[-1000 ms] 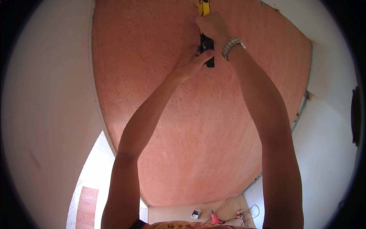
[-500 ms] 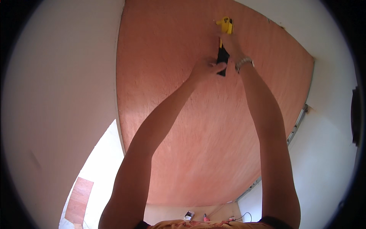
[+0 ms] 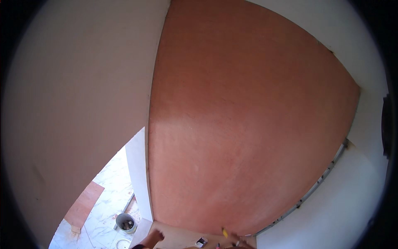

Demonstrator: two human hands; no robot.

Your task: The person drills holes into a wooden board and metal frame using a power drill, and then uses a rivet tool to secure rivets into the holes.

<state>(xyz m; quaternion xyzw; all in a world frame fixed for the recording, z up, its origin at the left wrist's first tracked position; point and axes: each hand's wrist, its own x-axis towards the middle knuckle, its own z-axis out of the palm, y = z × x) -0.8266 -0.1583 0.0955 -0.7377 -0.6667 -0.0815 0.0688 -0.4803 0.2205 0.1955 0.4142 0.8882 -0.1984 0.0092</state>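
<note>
Low at the bottom edge, my left hand [image 3: 154, 235] is empty, its fingers apart and loosely curled. My right hand [image 3: 241, 241], partly out of view, holds a yellow tool [image 3: 225, 232]; the tool's dark part is hard to make out. Both hands are below a large reddish plywood panel [image 3: 248, 116]. A small black-and-white item [image 3: 201, 241] and the tip of a pink tool [image 3: 217, 245] lie on the tan surface [image 3: 182, 230] between them.
A pale wall [image 3: 74, 91] rises at the left. Beyond it are a marble-look floor [image 3: 108, 205], a plywood offcut [image 3: 87, 195] and a bucket [image 3: 125, 222] with items inside. A metal strip [image 3: 319, 179] follows the panel's right edge beside a white surface [image 3: 315, 207].
Both hands have dropped from high on the panel to the bottom of the view, the yellow tool moving down with my right hand. My left hand has let go of it. The view has shifted.
</note>
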